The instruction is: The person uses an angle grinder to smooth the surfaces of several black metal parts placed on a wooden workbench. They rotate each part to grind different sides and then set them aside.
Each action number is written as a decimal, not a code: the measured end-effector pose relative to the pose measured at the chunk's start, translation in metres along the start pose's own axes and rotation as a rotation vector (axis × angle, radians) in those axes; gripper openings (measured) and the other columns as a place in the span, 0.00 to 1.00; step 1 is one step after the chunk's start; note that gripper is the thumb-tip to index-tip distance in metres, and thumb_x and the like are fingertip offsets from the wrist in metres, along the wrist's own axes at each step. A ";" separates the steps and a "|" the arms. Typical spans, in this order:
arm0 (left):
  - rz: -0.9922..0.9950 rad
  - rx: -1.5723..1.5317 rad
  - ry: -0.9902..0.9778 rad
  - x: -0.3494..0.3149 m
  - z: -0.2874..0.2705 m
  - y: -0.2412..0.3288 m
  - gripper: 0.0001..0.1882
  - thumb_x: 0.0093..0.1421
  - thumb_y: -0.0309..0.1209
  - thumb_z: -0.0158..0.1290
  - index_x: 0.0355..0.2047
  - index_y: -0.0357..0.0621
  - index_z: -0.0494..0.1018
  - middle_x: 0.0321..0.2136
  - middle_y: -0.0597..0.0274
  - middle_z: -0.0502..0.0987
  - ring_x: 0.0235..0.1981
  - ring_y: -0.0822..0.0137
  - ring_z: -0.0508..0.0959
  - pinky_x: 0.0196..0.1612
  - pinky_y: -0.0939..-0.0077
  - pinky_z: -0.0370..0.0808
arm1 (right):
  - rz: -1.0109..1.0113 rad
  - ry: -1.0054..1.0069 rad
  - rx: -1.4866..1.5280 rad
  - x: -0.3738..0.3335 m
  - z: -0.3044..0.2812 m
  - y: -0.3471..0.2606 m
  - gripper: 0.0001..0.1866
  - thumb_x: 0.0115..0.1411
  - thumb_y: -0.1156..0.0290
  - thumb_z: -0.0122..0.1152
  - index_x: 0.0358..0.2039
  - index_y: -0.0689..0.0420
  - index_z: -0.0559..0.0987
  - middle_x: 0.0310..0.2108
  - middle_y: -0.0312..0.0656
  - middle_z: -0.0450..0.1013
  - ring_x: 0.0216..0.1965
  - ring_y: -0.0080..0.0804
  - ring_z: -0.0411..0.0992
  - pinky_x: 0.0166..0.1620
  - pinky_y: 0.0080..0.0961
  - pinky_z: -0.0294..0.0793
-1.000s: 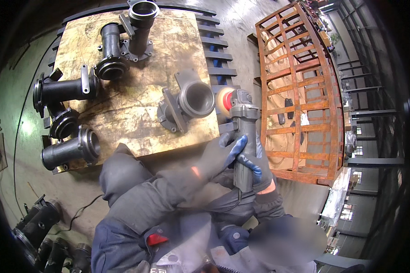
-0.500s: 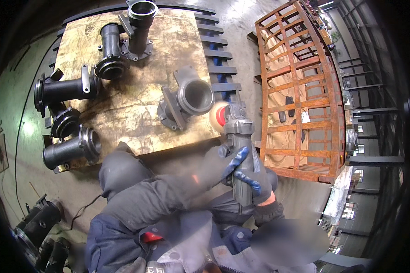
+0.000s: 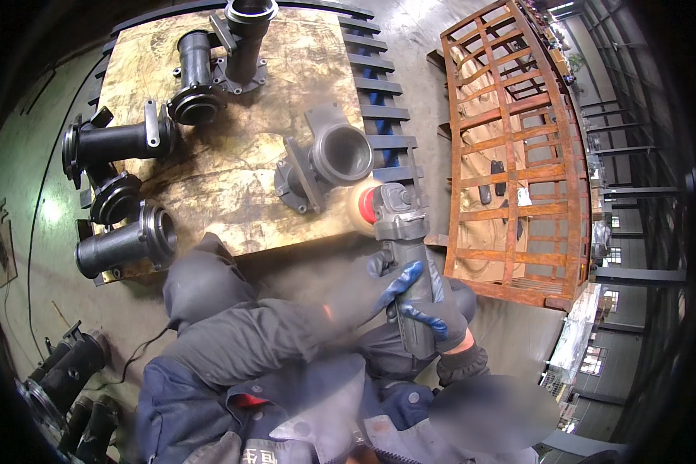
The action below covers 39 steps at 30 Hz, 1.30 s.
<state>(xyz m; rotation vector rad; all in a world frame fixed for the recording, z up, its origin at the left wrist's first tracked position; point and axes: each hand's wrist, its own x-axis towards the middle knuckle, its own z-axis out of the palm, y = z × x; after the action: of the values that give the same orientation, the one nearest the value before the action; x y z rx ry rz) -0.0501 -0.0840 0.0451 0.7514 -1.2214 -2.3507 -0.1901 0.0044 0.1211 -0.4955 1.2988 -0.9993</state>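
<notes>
Both my gloved hands are closed round a dark angle grinder [image 3: 414,267]. My left hand [image 3: 385,284], partly blurred, grips the left side of its body, its forearm reaching across from the left. My right hand [image 3: 450,311] wraps the rear of the body from the right. The grinder's red disc [image 3: 366,206] has a pale, smeared rim and is close to the lower right of a grey metal pipe casting [image 3: 305,174]. Whether they touch I cannot tell. This casting stands on the worn tabletop [image 3: 232,201], its round opening facing up toward me.
Several black pipe castings [image 3: 116,143] lie and stand along the table's left and far parts. More castings [image 3: 73,367] are on the floor at lower left, near a dark cable [image 3: 135,357]. Dark slats [image 3: 383,114] jut from the table's right edge. An orange-brown metal cage [image 3: 510,209] stands at right.
The view has shifted slightly, so the table and castings appear a little further right. The grinder has tilted a little, its disc now just below the casting's opening. Both hands keep hold.
</notes>
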 end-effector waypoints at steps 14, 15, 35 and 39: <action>-0.009 0.076 -0.094 -0.011 -0.002 0.022 0.19 0.61 0.38 0.62 0.46 0.37 0.75 0.41 0.62 0.80 0.43 0.74 0.76 0.49 0.74 0.75 | -0.104 0.094 -0.020 -0.011 0.000 0.022 0.42 0.50 0.86 0.63 0.66 0.56 0.58 0.41 0.38 0.68 0.45 0.32 0.73 0.49 0.33 0.76; 0.040 0.068 -0.091 -0.003 0.001 0.013 0.20 0.61 0.38 0.62 0.47 0.37 0.74 0.41 0.63 0.79 0.43 0.74 0.76 0.49 0.74 0.75 | -0.113 0.108 -0.019 -0.009 0.000 0.021 0.42 0.50 0.86 0.63 0.65 0.57 0.58 0.42 0.39 0.69 0.44 0.31 0.73 0.49 0.32 0.76; 0.263 -0.180 1.077 0.066 -0.158 0.024 0.20 0.68 0.47 0.53 0.46 0.43 0.72 0.31 0.71 0.71 0.31 0.78 0.70 0.33 0.79 0.70 | -0.453 0.134 0.321 0.120 -0.065 -0.050 0.24 0.56 0.74 0.64 0.53 0.63 0.69 0.38 0.47 0.74 0.35 0.38 0.77 0.41 0.36 0.82; 0.144 -0.268 0.694 0.104 -0.174 -0.009 0.22 0.70 0.50 0.46 0.32 0.45 0.75 0.24 0.68 0.73 0.26 0.74 0.74 0.29 0.76 0.71 | -0.425 0.151 0.379 0.126 -0.083 -0.052 0.23 0.56 0.74 0.64 0.52 0.63 0.70 0.37 0.46 0.74 0.35 0.36 0.77 0.41 0.35 0.82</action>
<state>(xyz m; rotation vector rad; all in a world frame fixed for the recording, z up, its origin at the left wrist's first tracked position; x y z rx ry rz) -0.0252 -0.2464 -0.0749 1.1945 -0.6226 -1.8320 -0.2912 -0.1090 0.0712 -0.4146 1.1177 -1.6273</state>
